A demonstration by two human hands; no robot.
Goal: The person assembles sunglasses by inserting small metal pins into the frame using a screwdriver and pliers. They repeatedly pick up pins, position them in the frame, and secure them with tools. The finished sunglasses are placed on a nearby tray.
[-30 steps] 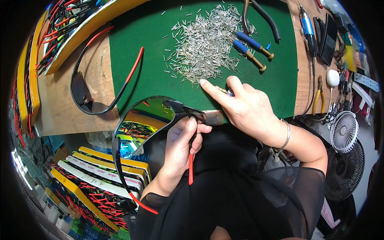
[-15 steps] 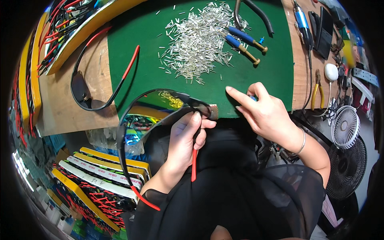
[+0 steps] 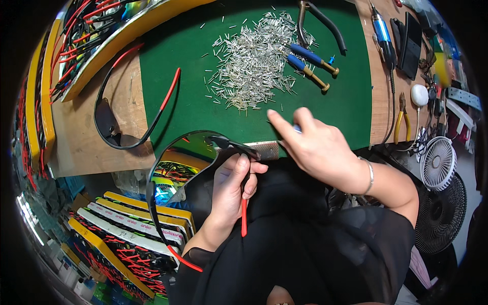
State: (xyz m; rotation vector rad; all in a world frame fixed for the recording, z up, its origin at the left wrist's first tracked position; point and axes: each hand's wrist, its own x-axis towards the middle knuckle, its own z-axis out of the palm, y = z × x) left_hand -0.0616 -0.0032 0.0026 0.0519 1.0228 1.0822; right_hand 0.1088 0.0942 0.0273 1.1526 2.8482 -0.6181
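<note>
My left hand [image 3: 234,185] is closed around one arm of a pair of black sunglasses [image 3: 151,203] with red arm tips, near the hinge. Their dark mirrored lens faces up, and the hinge end lies at a small textured metal block [image 3: 268,150] on the table's front edge. Just right of that block hovers my right hand [image 3: 320,147], its index finger stretched toward the mat and its other fingers curled. A blue thing [image 3: 297,128], mostly hidden, shows between those fingers. Ahead lies a heap of small silver metal pins [image 3: 254,61] on the green mat [image 3: 198,101].
Two blue-handled tools [image 3: 316,81] and black-handled pliers [image 3: 328,28] lie right of the heap. Another pair of sunglasses [image 3: 109,122] rests at left, by a yellow-edged box [image 3: 101,63] of glasses. Yellow pliers [image 3: 402,119], a blue electric screwdriver [image 3: 381,30] and fans [image 3: 438,162] are at right.
My right hand has moved left, closer to the metal block and the sunglasses' hinge. My left hand keeps its hold on the sunglasses; the view has shifted slightly.
</note>
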